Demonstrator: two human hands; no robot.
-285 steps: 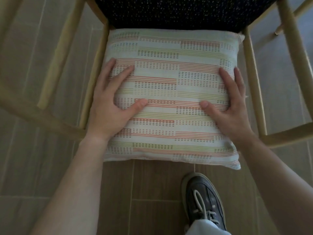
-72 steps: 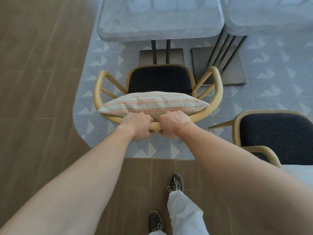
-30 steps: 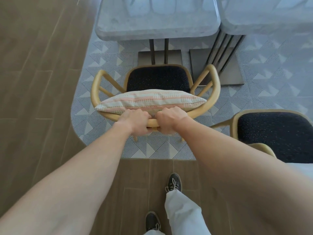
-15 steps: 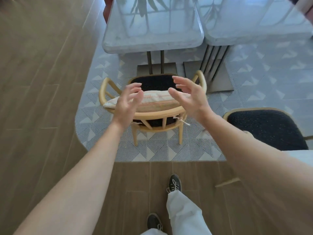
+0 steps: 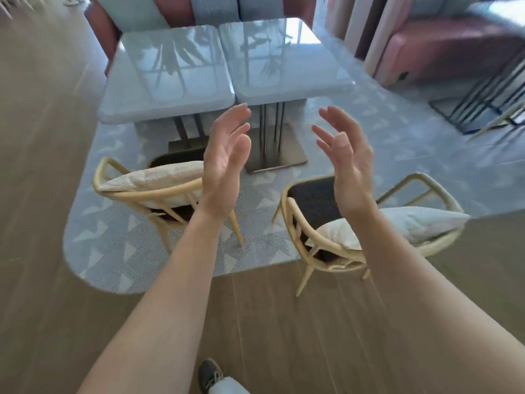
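Note:
A wooden armchair (image 5: 125, 194) with a dark seat stands at the left table (image 5: 167, 75), and a striped cushion (image 5: 153, 177) leans against its backrest. A second wooden armchair (image 5: 301, 237) to the right holds a pale cushion (image 5: 426, 223). My left hand (image 5: 224, 163) and my right hand (image 5: 345, 163) are raised in the air in front of me, palms facing each other, fingers spread and relaxed. Neither hand touches anything.
Two glossy marble-topped tables stand side by side on a patterned grey rug (image 5: 113, 245). Red sofas (image 5: 443, 46) with cushions line the back. A black metal table frame (image 5: 483, 103) is at the far right. Wooden floor (image 5: 37, 137) runs along the left and front.
My hands let go of the left chair's backrest, opened and rose. My view lifted and swung right, bringing the second chair and the tabletops into sight.

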